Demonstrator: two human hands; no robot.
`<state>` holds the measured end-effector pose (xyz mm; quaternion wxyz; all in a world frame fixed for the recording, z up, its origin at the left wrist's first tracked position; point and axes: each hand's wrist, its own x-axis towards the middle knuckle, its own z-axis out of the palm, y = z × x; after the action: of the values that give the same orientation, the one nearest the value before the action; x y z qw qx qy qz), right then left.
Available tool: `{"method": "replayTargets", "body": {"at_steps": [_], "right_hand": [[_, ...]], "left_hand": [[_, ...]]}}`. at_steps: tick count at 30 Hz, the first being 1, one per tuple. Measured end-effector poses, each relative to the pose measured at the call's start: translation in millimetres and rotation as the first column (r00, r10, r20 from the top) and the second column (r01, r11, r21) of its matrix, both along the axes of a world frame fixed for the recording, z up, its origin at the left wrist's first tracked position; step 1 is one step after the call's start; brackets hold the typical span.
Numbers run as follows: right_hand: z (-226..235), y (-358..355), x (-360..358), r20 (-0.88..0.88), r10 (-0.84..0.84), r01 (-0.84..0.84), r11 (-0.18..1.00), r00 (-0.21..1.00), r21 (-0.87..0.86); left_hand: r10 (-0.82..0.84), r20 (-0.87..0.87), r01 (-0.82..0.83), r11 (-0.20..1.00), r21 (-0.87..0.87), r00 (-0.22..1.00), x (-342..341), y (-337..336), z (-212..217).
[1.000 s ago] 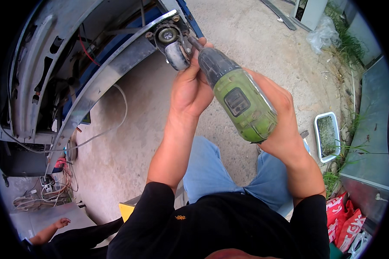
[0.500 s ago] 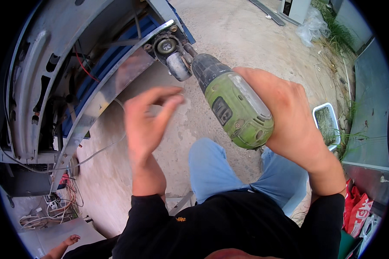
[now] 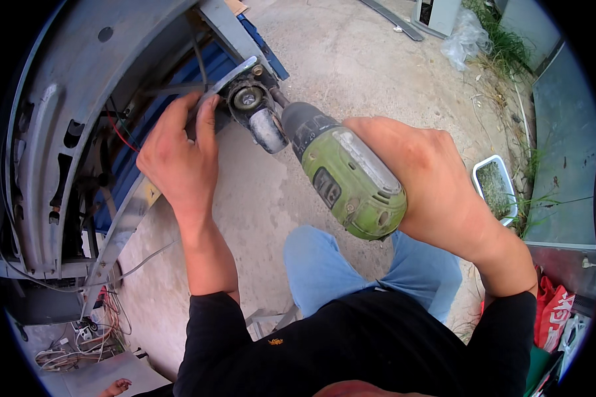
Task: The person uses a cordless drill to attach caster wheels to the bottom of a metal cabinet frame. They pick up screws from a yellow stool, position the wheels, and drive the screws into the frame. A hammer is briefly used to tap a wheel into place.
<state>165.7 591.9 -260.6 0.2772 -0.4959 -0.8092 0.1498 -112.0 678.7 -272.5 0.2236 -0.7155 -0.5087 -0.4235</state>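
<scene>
My right hand is wrapped round a green and black cordless drill. The drill's socket bit reaches the side of a caster wheel at the corner of a metal frame. Bolts show on the caster's mounting plate. Just left of the caster, my left hand has thumb and fingers closed over the frame's edge. Some of its fingertips are hidden behind the metal.
Blue panels and loose wires lie inside the frame. A white basin stands on the ground at right, near a red bag. Tangled cables lie at lower left, where another person's hand shows.
My left hand has moved up and left from free air onto the frame's edge beside the caster. The caster and drill appear slightly lower and further left in view.
</scene>
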Motion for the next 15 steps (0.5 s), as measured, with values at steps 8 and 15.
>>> {"method": "replayTargets", "body": {"at_steps": [8, 15], "right_hand": [[-10.5, 5.7, 2.3, -0.002, 0.032, -0.031, 0.996, 0.999, 0.079], [-11.8, 8.9, 3.2, 0.032, 0.034, -0.037, 0.995, 0.999, 0.094]], "left_hand": [[-0.01, 0.022, 0.01, 1.0, 0.002, 1.0, 2.2, 0.0, -1.4], [-0.021, 0.047, 0.022, 0.999, -0.028, 0.999, 2.2, -1.7, -0.9]]}}
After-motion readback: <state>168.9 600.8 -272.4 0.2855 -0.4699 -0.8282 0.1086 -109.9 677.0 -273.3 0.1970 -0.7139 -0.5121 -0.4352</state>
